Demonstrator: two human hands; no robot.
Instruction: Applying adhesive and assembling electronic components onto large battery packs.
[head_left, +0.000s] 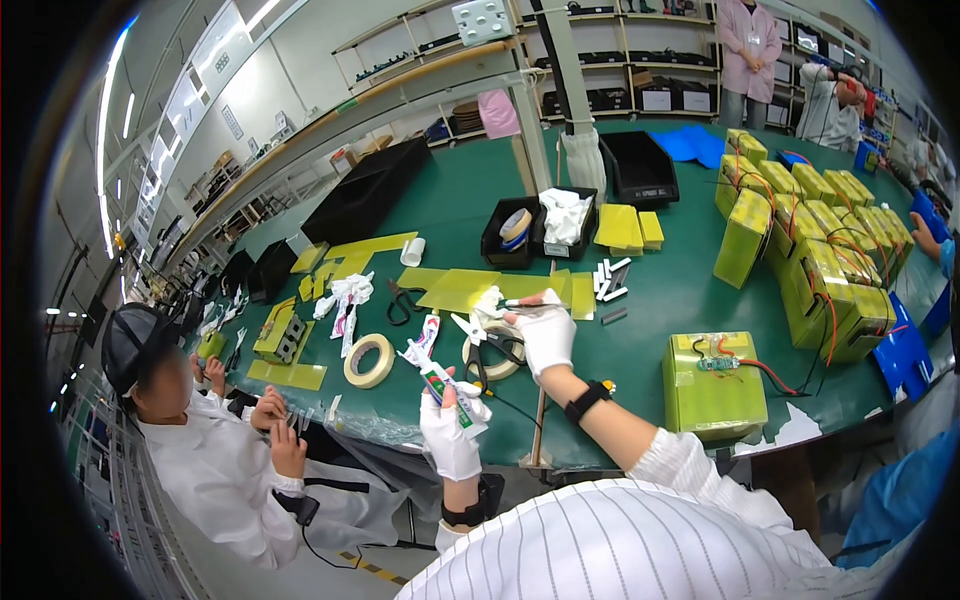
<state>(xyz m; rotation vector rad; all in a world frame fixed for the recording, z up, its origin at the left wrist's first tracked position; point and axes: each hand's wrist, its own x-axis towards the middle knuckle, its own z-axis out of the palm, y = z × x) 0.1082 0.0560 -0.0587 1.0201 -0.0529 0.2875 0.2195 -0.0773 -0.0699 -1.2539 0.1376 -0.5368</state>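
Left hand [448, 438], gloved, fingers closed around a white adhesive tube [440, 380], nozzle tilted up and left, apparently for dispensing; right hand [545, 335] pinches a small flat strip [530, 303] just beyond it, over the green table [650, 300]. The yellow-wrapped battery pack [715, 385] sits near right, within reach.

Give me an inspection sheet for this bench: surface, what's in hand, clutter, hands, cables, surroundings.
Surface: green table, crowded.
Things in hand: white squeeze tube in the left hand; small thin item, too small to tell, at the right hand.
Clutter: tape roll, yellow sheets, scissors, black bins.
Hands: both in white gloves with dark wrist straps.
Cables: red wires on the yellow-wrapped battery pack and on the stacked packs.
Surroundings: seated co-worker at left, shelving behind, people standing beyond.
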